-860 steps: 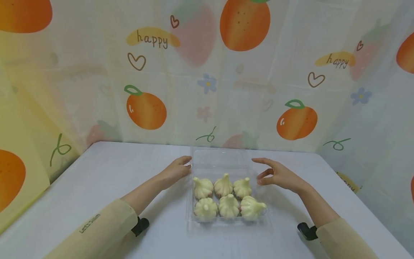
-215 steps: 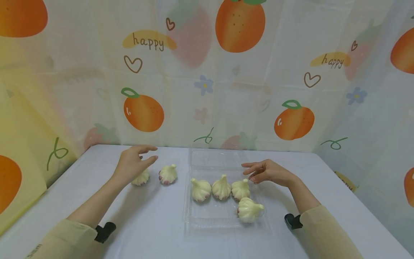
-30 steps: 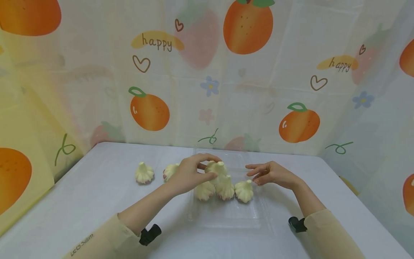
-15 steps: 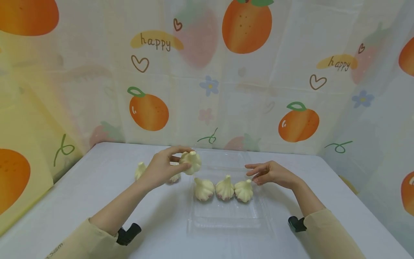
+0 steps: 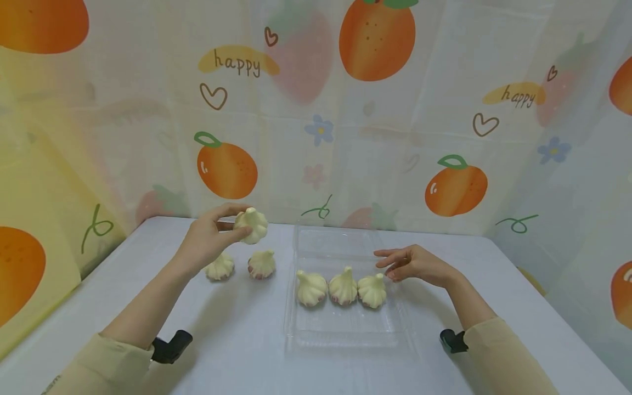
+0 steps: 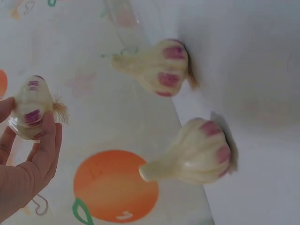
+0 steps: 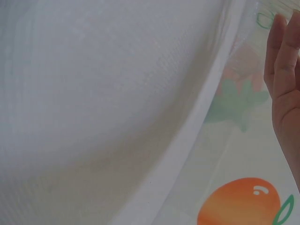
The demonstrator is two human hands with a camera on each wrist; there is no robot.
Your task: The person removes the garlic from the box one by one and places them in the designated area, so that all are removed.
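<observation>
My left hand point(image 5: 209, 235) pinches a garlic bulb point(image 5: 252, 225) between thumb and fingers, raised above the table's back left part. Purple patches and a tuft of roots show on this bulb in the left wrist view. Below it, two more bulbs stand on the table: one garlic bulb point(image 5: 220, 267) partly behind the wrist, another garlic bulb point(image 5: 261, 265) to its right. A clear plastic box point(image 5: 345, 339) in the middle holds a row of three garlic bulbs point(image 5: 343, 287). My right hand point(image 5: 417, 266), fingers loosely bent and holding nothing, is at the box's right side.
The box's clear lid point(image 5: 336, 241) is folded open toward the back. A white cloth covers the table point(image 5: 237, 351). Behind it hangs a curtain point(image 5: 367, 153) printed with fruit.
My left hand has carried the garlic bulb left, from over the box to above the two loose bulbs. The right hand stays in place. Earlier, the box held two full rows.
</observation>
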